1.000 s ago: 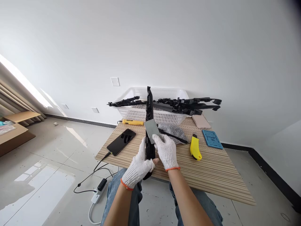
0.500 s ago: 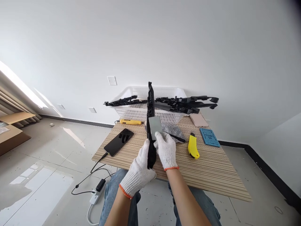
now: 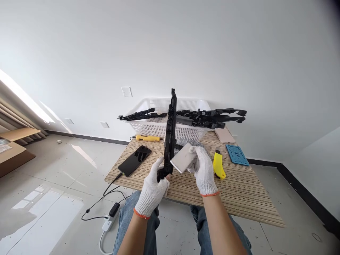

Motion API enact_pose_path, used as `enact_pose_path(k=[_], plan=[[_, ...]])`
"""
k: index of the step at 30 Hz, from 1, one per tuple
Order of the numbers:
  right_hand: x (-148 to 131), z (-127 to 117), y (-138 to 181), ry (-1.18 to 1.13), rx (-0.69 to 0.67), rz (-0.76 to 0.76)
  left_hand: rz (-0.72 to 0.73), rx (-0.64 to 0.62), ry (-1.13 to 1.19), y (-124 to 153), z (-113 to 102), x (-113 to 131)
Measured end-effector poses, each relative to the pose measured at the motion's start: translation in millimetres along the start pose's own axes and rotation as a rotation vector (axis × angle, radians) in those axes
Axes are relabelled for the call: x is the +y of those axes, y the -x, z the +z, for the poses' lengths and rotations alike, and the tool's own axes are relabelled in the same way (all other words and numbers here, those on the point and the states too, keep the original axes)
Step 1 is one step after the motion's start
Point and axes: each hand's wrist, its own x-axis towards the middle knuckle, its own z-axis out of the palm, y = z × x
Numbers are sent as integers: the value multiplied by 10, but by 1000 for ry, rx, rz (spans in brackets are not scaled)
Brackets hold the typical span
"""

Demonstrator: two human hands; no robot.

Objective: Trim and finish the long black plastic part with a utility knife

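Note:
My left hand (image 3: 152, 187), in a white knit glove, grips the lower end of a long black plastic part (image 3: 170, 134) and holds it nearly upright over the striped wooden table (image 3: 239, 198). My right hand (image 3: 204, 169), also gloved, pinches a flat grey rectangular block (image 3: 182, 159) whose left edge rests against the part's side. A grey cloth (image 3: 195, 144) lies on the table just behind the block.
A white mesh basket (image 3: 162, 129) at the table's far edge carries more long black parts (image 3: 212, 117) across its rim. Also on the table: a black phone (image 3: 134, 160) with a cable, yellow tool (image 3: 147, 138), yellow utility knife (image 3: 219, 165), blue pad (image 3: 237, 155), pinkish case (image 3: 224, 135). A power strip (image 3: 109, 219) lies on the floor.
My right hand has swung the grey block from flat on the part's face out to its right side, now tilted. The black part has risen slightly and stands more upright.

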Motion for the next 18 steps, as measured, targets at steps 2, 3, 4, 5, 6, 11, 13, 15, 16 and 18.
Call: enact_pose_path(k=[2,3,4,5,6,11,13,15,16,18], plan=[[16,20,8,54,22,15,-19,38,50,1,7,-5],[26,36,15,79,8,26,-19,44,61,-2,6,-13],[37,53,23,96,-13,35,-11,41,63,-6,5,-23],[47,70,32,104,-38,37,3,32,62,-11,2,-32],[56,84,40,109,-65,34,20,24,61,-16,-2,-39],[69,118,57,180,-150,23,78,-31,9,-38,-21,-40],[73,115,49,225,-142,16,98,-42,-23,-42,-30,-34],[87,109,36,247,-108,-7,117,-44,-49,-43,-36,-29],[97,106,29,249,-92,-20,126,-41,-61,-44,-38,-28],[120,102,20,246,-74,-42,130,-40,-86,-43,-38,-26]])
